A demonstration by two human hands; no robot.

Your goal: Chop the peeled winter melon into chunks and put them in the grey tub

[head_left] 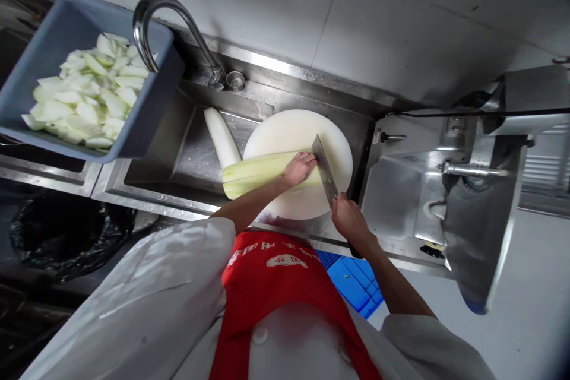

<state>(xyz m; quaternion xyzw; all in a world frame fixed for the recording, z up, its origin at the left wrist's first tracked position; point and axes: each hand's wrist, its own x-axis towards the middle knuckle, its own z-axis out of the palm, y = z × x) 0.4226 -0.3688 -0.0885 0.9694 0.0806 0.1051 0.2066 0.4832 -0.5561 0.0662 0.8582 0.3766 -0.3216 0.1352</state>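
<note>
On the round white cutting board [285,129] lie long pale-green peeled gourd pieces [253,173], side by side, their left ends jutting past the board's edge. My left hand [300,168] presses down on them with curled fingers, close to the blade. In my right hand [350,217] is the handle of a cleaver [326,173]; its blade stands across the gourd at the right. Whether the edge has cut through is hidden. Another whole peeled gourd [221,135] leans over the sink at the board's left, touching the pieces.
A grey-blue bin [154,92] of cut gourd chunks [93,92] stands at the left, beside the curved faucet [167,0]. Below the board is a steel sink [191,157]. A steel machine [481,214] is at the right, a black-bagged bin [66,231] at lower left, a blue crate [354,285] below.
</note>
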